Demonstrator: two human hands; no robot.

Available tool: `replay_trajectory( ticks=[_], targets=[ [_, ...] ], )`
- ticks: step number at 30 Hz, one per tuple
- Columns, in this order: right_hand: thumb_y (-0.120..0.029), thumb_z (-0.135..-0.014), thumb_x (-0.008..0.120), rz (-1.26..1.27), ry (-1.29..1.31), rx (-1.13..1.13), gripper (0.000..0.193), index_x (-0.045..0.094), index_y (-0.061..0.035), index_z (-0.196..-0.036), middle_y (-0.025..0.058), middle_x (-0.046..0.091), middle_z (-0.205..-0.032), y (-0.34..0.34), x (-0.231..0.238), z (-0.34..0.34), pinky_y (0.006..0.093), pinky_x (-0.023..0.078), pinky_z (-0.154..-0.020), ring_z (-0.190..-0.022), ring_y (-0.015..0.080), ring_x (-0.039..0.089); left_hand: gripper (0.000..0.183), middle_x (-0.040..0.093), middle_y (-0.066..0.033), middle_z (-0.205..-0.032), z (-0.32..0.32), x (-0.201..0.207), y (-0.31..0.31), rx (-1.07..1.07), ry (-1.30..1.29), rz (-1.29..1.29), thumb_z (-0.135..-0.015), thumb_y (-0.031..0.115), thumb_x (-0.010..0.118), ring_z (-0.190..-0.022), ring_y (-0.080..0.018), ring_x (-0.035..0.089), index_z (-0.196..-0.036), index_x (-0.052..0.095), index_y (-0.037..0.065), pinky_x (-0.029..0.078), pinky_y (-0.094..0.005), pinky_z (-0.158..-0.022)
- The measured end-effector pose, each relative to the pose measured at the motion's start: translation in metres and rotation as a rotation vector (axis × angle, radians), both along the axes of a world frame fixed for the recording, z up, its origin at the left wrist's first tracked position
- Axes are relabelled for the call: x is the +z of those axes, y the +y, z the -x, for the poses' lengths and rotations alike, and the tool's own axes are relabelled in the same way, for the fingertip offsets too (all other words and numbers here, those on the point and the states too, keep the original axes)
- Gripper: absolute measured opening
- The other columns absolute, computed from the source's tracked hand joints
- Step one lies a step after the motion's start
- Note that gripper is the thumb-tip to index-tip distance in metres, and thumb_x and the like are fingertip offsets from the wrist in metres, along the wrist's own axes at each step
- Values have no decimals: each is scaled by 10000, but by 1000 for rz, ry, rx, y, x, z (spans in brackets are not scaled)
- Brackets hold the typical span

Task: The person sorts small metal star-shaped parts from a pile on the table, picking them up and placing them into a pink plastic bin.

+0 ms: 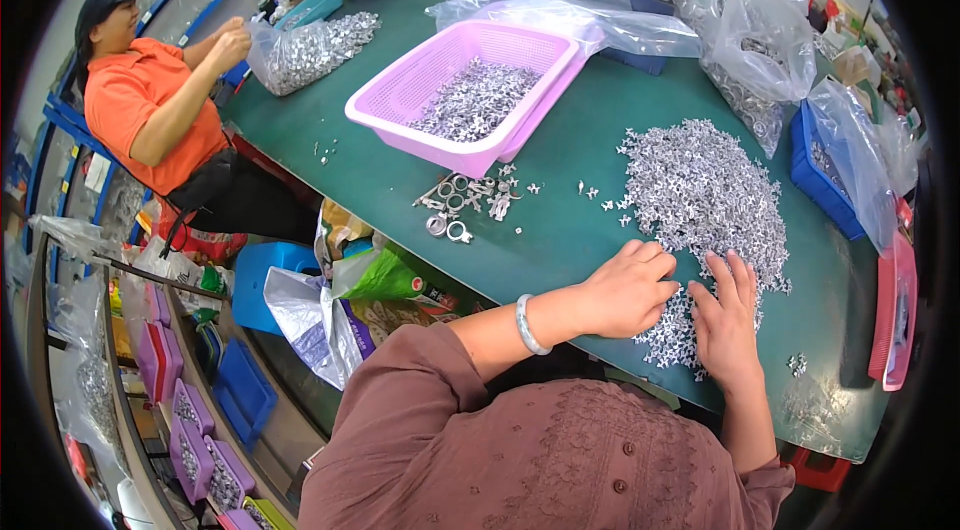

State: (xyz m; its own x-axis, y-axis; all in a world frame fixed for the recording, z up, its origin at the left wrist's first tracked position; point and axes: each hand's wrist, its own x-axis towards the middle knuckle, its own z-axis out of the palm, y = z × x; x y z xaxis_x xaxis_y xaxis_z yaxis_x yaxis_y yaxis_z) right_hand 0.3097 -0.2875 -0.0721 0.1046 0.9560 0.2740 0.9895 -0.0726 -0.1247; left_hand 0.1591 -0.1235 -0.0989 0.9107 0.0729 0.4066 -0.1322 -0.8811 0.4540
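Observation:
A big heap of small silver-grey metal parts (705, 195) with several short arms lies on the green table in front of me. My left hand (630, 292), with a pale bangle (528, 325) on its wrist, is at the heap's near left side. Its fingers are curled and pressed together; what they hold, if anything, is hidden. On the near edge of the heap rests my right hand (727, 320), fingers stretched and apart, touching the loose parts. More of these parts lie between and below both hands.
A pink-purple basket (400, 135) of similar parts stands beyond, with rings and odd metal pieces (465, 200) before it. Plastic bags (760, 40) and a blue bin (820, 175) line the right. A co-worker in orange (150, 100) works at the left edge.

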Motion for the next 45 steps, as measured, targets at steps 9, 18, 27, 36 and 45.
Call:
replay_trajectory(
  ticks=[9,18,27,36,45],
  targets=[
    [-25,-830,582,-62,131,64,312,656,-10,-1132,163,547,-1345,-2,5,-3,547,298,-1140,-1325,377,439,442,577,-184,-1191,12,2,-9,44,78,15,-798,121,687,-1105,-376,557,-1210,616,-21,445,-474,-949],
    [119,-792,570,-412,377,-122,382,645,-27,-1137,158,648,-1161,-82,-4,-14,402,538,-859,-1038,357,637,909,378,-274,-1474,29,0,-25,37,137,29,-745,479,796,-1354,-472,377,-1443,438,19,325,-531,-1116],
    [-63,-847,672,-213,321,31,382,603,13,-1215,195,555,-1320,-94,-35,25,441,433,-1070,-1271,374,513,1100,318,-282,-1524,11,-1,-46,50,226,-146,-676,673,768,-1428,-492,262,-1495,376,52,208,-612,-1149],
    [-167,-900,644,-150,227,25,465,533,37,-1303,235,477,-1416,-67,-45,25,460,334,-1151,-1374,388,409,984,396,-242,-1494,-5,-7,-46,24,190,-172,-745,556,777,-1401,-441,345,-1466,404,0,269,-527,-1158],
    [-80,-870,661,-195,387,162,453,537,42,-1289,240,467,-1400,-63,-44,21,464,388,-1111,-1358,419,411,823,509,-216,-1358,-4,-10,-43,-56,22,-8,-709,382,852,-1292,-405,468,-1344,515,-20,382,-480,-1094]
  ],
)
